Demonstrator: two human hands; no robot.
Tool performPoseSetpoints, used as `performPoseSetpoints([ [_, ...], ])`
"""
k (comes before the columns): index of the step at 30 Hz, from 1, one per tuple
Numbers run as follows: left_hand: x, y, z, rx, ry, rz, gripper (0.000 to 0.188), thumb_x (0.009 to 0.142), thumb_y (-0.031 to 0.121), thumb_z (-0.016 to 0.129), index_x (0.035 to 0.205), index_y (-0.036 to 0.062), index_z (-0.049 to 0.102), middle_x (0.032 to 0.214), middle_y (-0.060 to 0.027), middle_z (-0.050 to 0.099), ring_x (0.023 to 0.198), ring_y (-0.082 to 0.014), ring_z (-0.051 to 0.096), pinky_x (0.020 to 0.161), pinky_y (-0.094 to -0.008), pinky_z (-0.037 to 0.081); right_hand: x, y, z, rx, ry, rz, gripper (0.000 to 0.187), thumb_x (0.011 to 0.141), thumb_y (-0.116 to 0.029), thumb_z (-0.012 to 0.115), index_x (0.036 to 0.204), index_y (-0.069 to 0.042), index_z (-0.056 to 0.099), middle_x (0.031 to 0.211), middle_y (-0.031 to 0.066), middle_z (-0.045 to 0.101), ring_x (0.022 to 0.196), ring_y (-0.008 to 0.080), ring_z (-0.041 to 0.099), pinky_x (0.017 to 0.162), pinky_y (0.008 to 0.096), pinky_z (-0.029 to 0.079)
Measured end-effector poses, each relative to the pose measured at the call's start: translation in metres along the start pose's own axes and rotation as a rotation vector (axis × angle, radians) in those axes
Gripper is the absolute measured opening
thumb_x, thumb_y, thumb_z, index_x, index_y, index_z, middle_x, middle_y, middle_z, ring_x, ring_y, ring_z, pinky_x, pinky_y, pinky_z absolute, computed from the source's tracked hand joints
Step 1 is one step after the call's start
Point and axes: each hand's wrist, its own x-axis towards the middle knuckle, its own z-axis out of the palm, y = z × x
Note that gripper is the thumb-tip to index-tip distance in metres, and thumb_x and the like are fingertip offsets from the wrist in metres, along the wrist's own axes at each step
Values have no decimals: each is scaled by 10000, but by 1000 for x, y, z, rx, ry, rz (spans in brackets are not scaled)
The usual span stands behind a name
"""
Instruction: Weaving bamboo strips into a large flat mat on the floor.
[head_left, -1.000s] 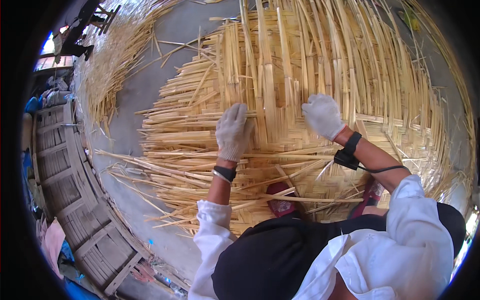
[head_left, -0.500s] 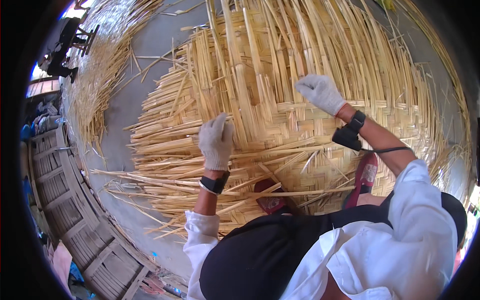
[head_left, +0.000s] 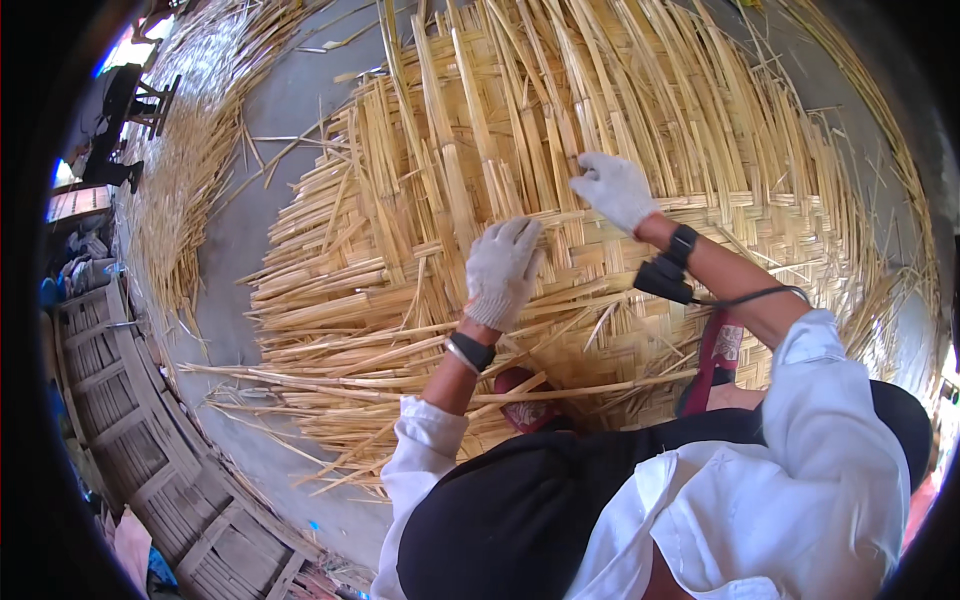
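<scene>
A large woven mat (head_left: 640,335) of flat straw-coloured strips, like split reed or cane, lies on the floor before me. Its loose upright strips (head_left: 460,120) fan out toward the far side. My left hand (head_left: 503,275), in a pale knitted glove, rests over the middle of the weave with its fingers stretched out near the end of a crosswise strip (head_left: 555,217). To its right and farther off, my gloved right hand (head_left: 617,192) is curled at the base of the upright strips. What its fingers hold, if anything, is hidden.
Loose strips (head_left: 330,375) stick out at the mat's left and cross near my shoes (head_left: 715,350). More strips (head_left: 175,200) lie in a pile at the far left. A slatted wooden frame (head_left: 150,430) stands at the left, and a dark stool (head_left: 160,105) beyond it.
My left hand has moved right, nearer the right hand, and its fingers have straightened. My right hand has shifted slightly left and nearer. A crosswise strip now runs between the hands.
</scene>
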Motion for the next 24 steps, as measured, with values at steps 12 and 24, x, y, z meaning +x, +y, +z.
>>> performPoseSetpoints([
  [12, 37, 9, 30, 176, -22, -65, 113, 737, 287, 627, 769, 181, 646, 793, -39, 589, 788, -248, 564, 656, -396, 438, 24, -13, 18, -324, 164, 46, 314, 735, -273, 596, 844, 20, 632, 762, 227, 626, 691, 361, 622, 643, 421, 501],
  [24, 37, 5, 36, -76, 171, -215, 105, 681, 282, 682, 667, 180, 661, 689, -14, 590, 760, -224, 568, 687, -383, 399, -5, 5, -11, 851, -80, 315, 204, 797, -125, 656, 961, -10, 619, 811, 35, 626, 678, 108, 599, 584, 241, 495],
])
